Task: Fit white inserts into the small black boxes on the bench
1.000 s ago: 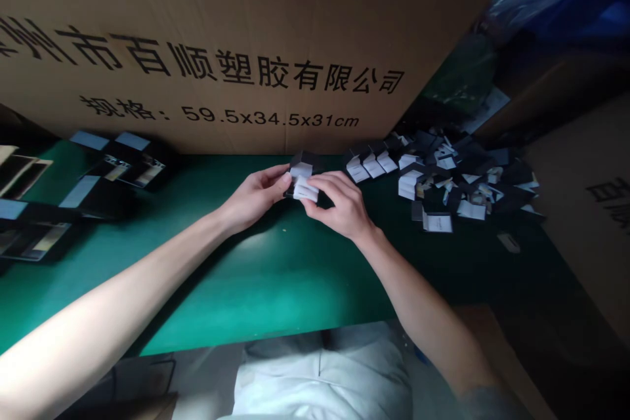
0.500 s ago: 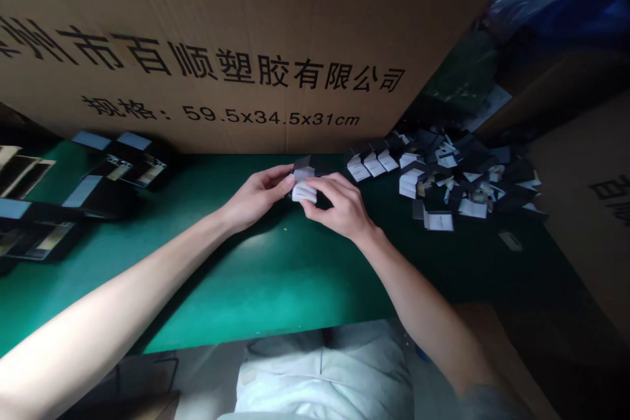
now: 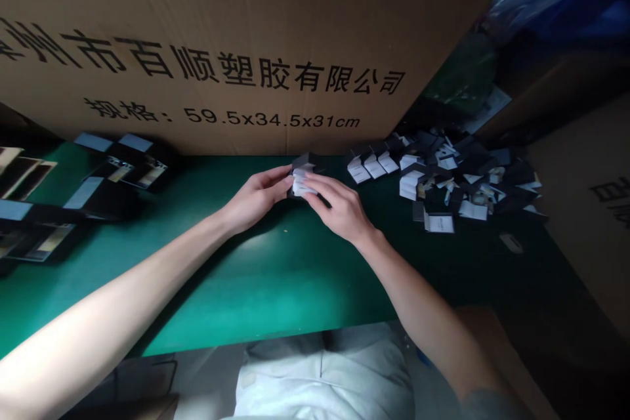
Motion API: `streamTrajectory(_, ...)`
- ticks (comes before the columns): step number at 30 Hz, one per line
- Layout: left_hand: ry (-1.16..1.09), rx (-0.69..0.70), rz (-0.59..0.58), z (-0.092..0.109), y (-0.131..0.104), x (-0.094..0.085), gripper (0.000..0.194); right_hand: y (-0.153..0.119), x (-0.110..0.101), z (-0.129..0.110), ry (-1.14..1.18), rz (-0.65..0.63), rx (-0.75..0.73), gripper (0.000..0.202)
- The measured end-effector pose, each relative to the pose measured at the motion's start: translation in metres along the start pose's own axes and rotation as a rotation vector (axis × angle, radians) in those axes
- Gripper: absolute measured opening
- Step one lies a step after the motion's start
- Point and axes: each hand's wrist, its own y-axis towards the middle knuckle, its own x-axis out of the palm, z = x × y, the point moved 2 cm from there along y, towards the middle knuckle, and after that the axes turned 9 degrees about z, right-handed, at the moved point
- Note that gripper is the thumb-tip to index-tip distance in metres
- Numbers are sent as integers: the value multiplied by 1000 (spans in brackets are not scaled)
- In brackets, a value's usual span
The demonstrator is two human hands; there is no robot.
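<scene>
Head view, hands [image 3: 299, 195], carton [image 3: 221, 26] behind, dark pile [image 3: 472, 174]

Both forearms angle inward, the left hand [image 3: 253, 202] and right hand [image 3: 340, 207] meeting with bent fingers.

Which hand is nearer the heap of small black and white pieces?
Right. The right hand is left of the heap; the left hand is farther left.

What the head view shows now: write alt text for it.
Left hand and right hand hold a small folded black-and-white piece over a green tabletop; similar pieces lie heaped at right, black box-shaped items at left, a large brown cardboard box behind.
</scene>
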Motion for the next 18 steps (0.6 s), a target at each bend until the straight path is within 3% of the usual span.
streamTrajectory(6,-12,2,32,6,-4,5,38,-1,3,4,25,40,85,23)
streamTrajectory(14,21,111,-28,3,-2,2,63,-3,4,5,90,55,208,19)
streamTrajectory(18,59,131,-41,1,-1,0,65,-2,3,6,164,56,215,13)
